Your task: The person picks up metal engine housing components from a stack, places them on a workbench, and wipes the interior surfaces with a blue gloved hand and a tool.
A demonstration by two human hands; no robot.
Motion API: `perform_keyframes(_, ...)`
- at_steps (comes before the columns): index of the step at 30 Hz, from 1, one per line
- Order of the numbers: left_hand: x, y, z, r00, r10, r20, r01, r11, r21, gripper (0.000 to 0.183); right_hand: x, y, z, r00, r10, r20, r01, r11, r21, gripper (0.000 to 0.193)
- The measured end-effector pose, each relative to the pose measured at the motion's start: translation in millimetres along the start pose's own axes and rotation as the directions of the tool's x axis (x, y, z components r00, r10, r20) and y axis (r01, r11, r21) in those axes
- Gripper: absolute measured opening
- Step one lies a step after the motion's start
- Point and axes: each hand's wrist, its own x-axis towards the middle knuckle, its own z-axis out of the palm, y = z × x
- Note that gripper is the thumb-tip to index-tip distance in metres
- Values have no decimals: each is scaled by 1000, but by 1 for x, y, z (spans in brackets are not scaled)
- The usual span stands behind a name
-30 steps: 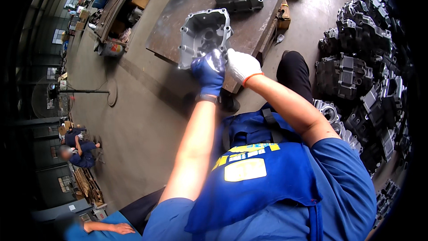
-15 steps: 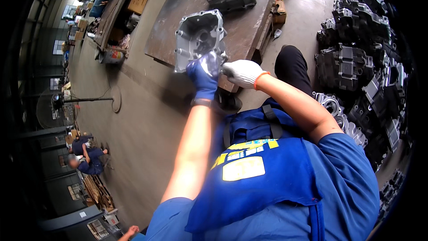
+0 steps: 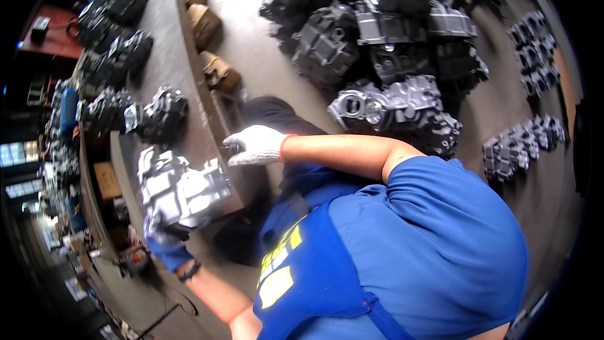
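A silver cast-metal gearbox housing (image 3: 182, 189) is at the near end of the workbench, its ribbed outer side showing. My left hand (image 3: 165, 234), in a blue glove with a pale patterned part, grips the housing's near left corner; its fingertips are partly hidden. My right hand (image 3: 259, 145), in a white knit glove with an orange cuff, is in the air right of the housing and apart from it. Its thumb and fingers are loosely bent with a gap between them, and I see nothing held there.
More castings (image 3: 157, 113) stand along the workbench (image 3: 165, 25). Cardboard boxes (image 3: 204, 25) sit beside its right edge. A large heap of castings (image 3: 390, 31) is on the floor to the right, close to my right arm. Further rows of castings (image 3: 522, 148) lie beyond.
My view has swung to the right. The housing has been turned from its hollow side to its outer side. My left hand is now at its corner, and my right hand has moved away from it.
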Motion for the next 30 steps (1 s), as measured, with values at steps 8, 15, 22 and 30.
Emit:
perform_keyframes(8, 4, 154, 45, 993, 71, 91, -73, 997, 27, 36, -109, -38, -105, 991, 5, -133, 78, 784, 615, 51)
perform_keyframes(15, 66, 266, 157, 686, 387, 616, 196, 718, -668, 48, -210, -66, -216, 794, 306, -525, 31, 843, 538, 31)
perform_keyframes(22, 65, 258, 179, 580, 318, 750, 747, 160, -645, 52, -336, -52, -269, 421, 341, -841, -378, 908, 179, 36)
perform_keyframes(30, 54, 61, 179, 525, -198, 828, 848, 209, -488, 47, -478, -24, -272, 77, 236, -969, -985, 168, -37, 56)
